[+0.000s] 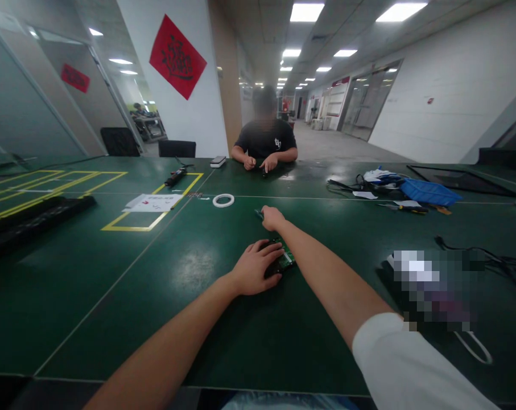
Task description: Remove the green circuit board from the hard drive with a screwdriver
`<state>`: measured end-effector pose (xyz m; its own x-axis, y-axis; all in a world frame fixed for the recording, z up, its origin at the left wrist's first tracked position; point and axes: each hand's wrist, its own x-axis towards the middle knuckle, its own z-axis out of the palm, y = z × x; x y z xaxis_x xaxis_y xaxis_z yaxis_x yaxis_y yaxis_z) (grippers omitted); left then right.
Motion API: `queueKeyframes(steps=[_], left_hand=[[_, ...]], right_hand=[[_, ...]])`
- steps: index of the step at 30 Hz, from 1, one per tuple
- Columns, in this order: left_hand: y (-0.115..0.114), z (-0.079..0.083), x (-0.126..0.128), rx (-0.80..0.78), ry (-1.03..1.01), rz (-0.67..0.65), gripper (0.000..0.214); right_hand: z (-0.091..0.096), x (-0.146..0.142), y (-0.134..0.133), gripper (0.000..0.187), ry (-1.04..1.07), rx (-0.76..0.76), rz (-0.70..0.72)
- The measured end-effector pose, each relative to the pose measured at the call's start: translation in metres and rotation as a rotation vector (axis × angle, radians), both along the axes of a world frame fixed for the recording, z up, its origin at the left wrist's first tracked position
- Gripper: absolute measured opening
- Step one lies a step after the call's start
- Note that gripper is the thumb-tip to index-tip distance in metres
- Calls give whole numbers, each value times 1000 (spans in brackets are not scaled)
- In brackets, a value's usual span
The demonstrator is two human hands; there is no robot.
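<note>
My left hand [254,270] rests over a green circuit board [287,258] with dark parts, holding it on the table. The fingers reach over the board's far side and the thumb lies at its near side, so much of it is covered. Farther forward, my right hand [273,218] is closed on a small dark tool [258,214]. Only a short tip of the tool shows at the left of the fist; its exact kind cannot be made out. My right forearm passes just right of the board.
Beyond the hands lies a white ring [223,200]. Left are papers [153,203] inside yellow tape and a long black part [36,219]. Right are a blue tray [430,192], a screwdriver [405,209], cables and a blurred object [428,290]. Another person [265,142] sits opposite.
</note>
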<state>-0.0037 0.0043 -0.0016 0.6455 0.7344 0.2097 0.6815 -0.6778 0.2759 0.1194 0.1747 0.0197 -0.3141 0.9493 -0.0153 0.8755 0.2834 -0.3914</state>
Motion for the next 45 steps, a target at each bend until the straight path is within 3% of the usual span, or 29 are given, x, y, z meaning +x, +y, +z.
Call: queueKeyframes(steps=[5, 10, 13, 16, 20, 23, 27, 30, 33, 36, 41, 45], left_hand=[[-1, 1, -1, -5, -13, -2, 74], [0, 2, -1, -4, -19, -30, 78], [5, 2, -1, -11, -22, -74, 80], [10, 1, -2, -9, -31, -106, 78], [11, 3, -4, 3, -17, -144, 74], [9, 4, -4, 20, 0, -132, 79], [9, 0, -10, 25, -3, -12, 99], [15, -3, -21, 14, -1, 87, 110], [18, -1, -32, 22, -12, 146, 98], [12, 5, -33, 61, -52, 117, 75], [-4, 10, -10, 141, -234, 33, 30], [-10, 8, 3, 168, -324, 77, 21]], right_hand=[[7, 26, -4, 65, 32, 59, 5], [18, 99, -35, 56, 235, 93, -4], [13, 150, -68, 53, 523, 62, -19], [7, 189, -95, 40, 1069, -91, -31], [5, 209, -105, 36, 1267, -138, -218], [6, 209, -104, 26, 1134, -145, -276], [6, 210, -107, 47, 491, 13, -340], [2, 211, -110, 37, 106, 172, -288], [-4, 210, -110, 17, 15, 209, -179], [-10, 203, -111, 21, 10, 189, -169], [-14, 188, -115, 15, -31, 142, -190], [-14, 183, -116, 13, -76, 110, -197]])
